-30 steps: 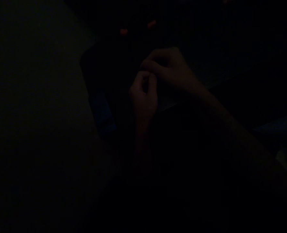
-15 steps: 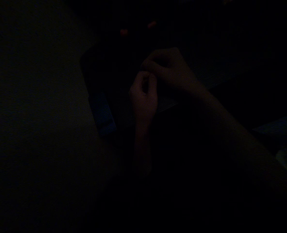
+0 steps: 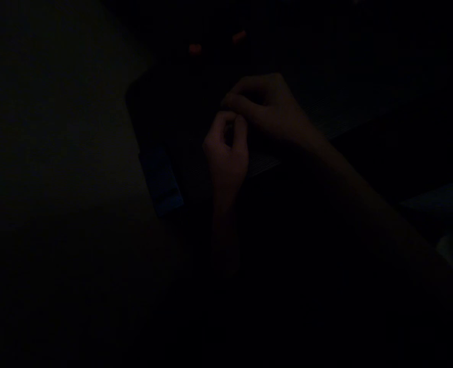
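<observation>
The scene is very dark. My left hand (image 3: 227, 153) is in the middle of the view, its fingers curled together in a pinch. My right hand (image 3: 270, 107) reaches in from the right, just above it, with fingers bent and their tips touching the left hand's fingertips. What the fingers pinch is too dark and small to make out. Both hands hover over a dark flat object (image 3: 172, 112).
Two small orange pieces (image 3: 195, 49) (image 3: 239, 36) lie beyond the hands. A blue shape (image 3: 161, 181) sits left of my left wrist. A pale surface (image 3: 50, 153) fills the left side. Another bluish shape (image 3: 436, 197) shows at the right edge.
</observation>
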### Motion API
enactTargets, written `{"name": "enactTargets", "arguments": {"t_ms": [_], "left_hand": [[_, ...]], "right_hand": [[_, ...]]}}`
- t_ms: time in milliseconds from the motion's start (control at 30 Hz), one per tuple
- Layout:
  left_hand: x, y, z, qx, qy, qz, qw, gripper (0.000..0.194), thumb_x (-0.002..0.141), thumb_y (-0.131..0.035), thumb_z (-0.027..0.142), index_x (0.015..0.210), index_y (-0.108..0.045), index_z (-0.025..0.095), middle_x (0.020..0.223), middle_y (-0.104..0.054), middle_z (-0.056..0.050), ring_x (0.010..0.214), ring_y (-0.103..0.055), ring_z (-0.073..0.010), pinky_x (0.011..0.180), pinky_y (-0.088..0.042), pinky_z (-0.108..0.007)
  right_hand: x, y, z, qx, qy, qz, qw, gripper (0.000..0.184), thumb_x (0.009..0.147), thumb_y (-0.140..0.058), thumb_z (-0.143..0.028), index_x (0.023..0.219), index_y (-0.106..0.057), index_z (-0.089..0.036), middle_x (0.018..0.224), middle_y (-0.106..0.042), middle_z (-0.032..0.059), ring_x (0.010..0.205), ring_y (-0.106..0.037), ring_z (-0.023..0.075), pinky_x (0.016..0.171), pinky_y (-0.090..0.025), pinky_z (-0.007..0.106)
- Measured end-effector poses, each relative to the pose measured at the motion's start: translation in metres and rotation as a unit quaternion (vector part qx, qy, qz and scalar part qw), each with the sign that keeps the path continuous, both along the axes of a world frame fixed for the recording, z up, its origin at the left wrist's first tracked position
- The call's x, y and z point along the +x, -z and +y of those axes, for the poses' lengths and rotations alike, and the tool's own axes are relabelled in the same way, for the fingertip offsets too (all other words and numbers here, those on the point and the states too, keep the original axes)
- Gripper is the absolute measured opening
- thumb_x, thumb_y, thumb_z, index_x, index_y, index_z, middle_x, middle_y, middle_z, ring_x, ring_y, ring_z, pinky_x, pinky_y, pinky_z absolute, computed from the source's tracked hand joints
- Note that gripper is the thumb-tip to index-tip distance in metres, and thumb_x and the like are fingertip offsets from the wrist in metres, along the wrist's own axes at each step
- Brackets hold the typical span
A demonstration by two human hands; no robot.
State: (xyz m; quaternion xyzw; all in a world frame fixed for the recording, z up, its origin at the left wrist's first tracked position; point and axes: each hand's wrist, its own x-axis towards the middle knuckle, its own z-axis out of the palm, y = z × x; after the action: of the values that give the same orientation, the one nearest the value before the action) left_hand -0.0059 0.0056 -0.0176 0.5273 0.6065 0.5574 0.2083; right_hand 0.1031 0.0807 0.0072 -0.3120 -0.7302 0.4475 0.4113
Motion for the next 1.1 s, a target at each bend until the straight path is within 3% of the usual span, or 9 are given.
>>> {"name": "enactTargets", "arguments": {"t_ms": [467,800,1100], "left_hand": [[-0.0009,0.0013,0.0005,0.017,0.01,0.002,1.0,0.028,0.099,-0.06,0.049,0.082,-0.058,0.027,0.076,-0.064,0.0,0.074,-0.063,-0.0183,0.063,-0.049,-0.031],[-0.0018,0.0037,0.0022,0.054,0.027,-0.012,0.998,0.044,0.091,-0.057,0.069,0.081,-0.059,0.027,0.072,-0.061,0.001,0.067,-0.059,-0.0166,0.058,-0.047,-0.032],[-0.0025,0.0059,0.0027,0.021,0.016,0.025,0.999,0.041,0.098,-0.052,0.062,0.086,-0.057,0.024,0.077,-0.061,0.0,0.078,-0.065,-0.0179,0.066,-0.051,-0.029]], "right_hand": [[-0.0013,0.0015,0.003,0.002,0.005,-0.006,1.0,0.019,0.091,-0.059,-0.03,0.076,-0.071,-0.032,0.088,-0.076,-0.0011,0.091,-0.069,0.0272,0.08,-0.05,0.039],[-0.0027,0.0019,0.0045,-0.003,0.006,0.016,1.0,0.019,0.087,-0.062,-0.03,0.071,-0.071,-0.034,0.083,-0.076,-0.0015,0.088,-0.069,0.0276,0.075,-0.046,0.039],[-0.0028,-0.0008,0.0013,-0.011,0.017,0.005,1.0,0.02,0.087,-0.062,-0.029,0.069,-0.069,-0.032,0.082,-0.074,-0.0006,0.086,-0.067,0.0257,0.075,-0.046,0.037]]}}
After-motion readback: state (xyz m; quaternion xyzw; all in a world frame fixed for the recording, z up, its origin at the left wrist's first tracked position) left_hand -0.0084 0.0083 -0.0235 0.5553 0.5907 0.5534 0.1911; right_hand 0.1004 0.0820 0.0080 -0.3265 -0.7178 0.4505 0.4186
